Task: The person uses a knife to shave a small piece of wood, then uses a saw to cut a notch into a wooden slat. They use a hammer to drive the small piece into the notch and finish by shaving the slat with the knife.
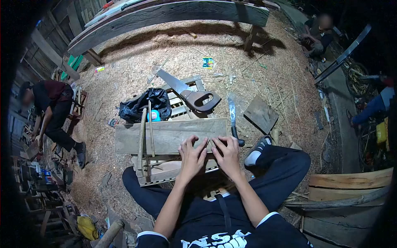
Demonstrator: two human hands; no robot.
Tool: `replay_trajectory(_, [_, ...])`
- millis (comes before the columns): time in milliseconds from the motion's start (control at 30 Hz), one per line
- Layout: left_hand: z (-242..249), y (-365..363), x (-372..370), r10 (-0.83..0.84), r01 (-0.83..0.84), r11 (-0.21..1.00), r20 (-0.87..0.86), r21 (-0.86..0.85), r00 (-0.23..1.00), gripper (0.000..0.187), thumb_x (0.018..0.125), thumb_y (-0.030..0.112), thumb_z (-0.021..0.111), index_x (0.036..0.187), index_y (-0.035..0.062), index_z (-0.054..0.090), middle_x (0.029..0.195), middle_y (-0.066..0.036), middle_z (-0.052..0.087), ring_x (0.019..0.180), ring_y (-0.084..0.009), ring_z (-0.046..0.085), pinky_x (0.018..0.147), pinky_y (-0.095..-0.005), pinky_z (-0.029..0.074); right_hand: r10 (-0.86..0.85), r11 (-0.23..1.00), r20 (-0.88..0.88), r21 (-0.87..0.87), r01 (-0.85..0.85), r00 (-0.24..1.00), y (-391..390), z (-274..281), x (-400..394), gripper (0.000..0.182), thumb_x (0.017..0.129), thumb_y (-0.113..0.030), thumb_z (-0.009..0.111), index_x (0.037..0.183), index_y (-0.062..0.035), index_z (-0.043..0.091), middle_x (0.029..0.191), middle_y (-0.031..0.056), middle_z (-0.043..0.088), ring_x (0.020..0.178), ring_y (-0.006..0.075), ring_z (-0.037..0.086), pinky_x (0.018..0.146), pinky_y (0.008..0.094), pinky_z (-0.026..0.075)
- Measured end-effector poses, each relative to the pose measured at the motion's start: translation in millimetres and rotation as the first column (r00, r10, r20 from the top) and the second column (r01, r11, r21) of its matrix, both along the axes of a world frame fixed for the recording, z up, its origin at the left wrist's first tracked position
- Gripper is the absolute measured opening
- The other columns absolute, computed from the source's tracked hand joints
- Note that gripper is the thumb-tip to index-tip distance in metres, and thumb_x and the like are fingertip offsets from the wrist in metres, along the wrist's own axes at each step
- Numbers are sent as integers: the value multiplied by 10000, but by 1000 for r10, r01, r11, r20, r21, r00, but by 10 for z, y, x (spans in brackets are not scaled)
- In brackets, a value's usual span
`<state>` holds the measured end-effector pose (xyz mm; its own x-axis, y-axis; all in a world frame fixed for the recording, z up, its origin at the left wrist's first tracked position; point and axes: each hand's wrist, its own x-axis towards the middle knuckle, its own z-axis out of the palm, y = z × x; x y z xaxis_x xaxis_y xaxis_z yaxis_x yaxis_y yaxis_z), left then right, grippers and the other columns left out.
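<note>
Above the right half of a long wooden board (173, 131), my left hand (192, 156) and my right hand (227, 155) are held close together. Thumb and fingertips of each are curled toward each other in a pinch; anything between them is too small to make out. Two thin wooden sticks lie across the board's left part, a thicker stick (142, 140) and a thinner stick (151, 134). Behind the board are a black plastic bag (145, 105), a round blue-lidded container (154, 115) and a handsaw (188, 91). To the right lies a machete (232, 118) with a black handle.
A square wooden piece (261, 114) lies on the shaving-covered ground. A long wooden bench (173, 25) stands at the back. One person (53, 107) bends at the left; another person (318, 35) squats at the far right. Planks (351, 198) lie at the lower right.
</note>
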<state>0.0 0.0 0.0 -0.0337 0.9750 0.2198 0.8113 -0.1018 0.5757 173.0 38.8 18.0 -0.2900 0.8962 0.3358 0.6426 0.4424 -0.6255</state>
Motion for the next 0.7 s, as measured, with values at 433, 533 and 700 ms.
replay_trajectory(433, [75, 102, 12, 56, -63, 995, 94, 71, 994, 320, 888, 201, 756, 1205, 163, 772, 1277, -102, 562, 1226, -306, 501, 1024, -471, 379, -5, 1000, -43, 22, 6, 999, 27, -46, 12, 348, 859, -127, 764, 1203, -76, 747, 1204, 138, 642, 1194, 353, 545, 1044, 470, 439])
replay_trajectory(533, [85, 100, -17, 47, -53, 996, 78, 67, 996, 307, 893, 196, 753, 1197, 166, 778, 1265, -106, 573, 1210, -306, 511, 1022, -465, 383, 3, 1000, -45, 20, -2, 999, 22, -43, 25, 340, 863, -129, 756, 1199, -72, 750, 1209, 137, 642, 1197, 350, 544, 1050, 470, 441])
replay_trajectory(700, [27, 89, -30, 36, -45, 994, 88, 103, 996, 285, 893, 183, 758, 1176, 161, 783, 1257, -103, 595, 1182, -302, 536, 1015, -461, 391, -9, 1000, -46, 12, 10, 999, -2, -60, 22, 340, 867, -119, 746, 1204, -75, 747, 1219, 137, 642, 1200, 353, 548, 1059, 468, 441])
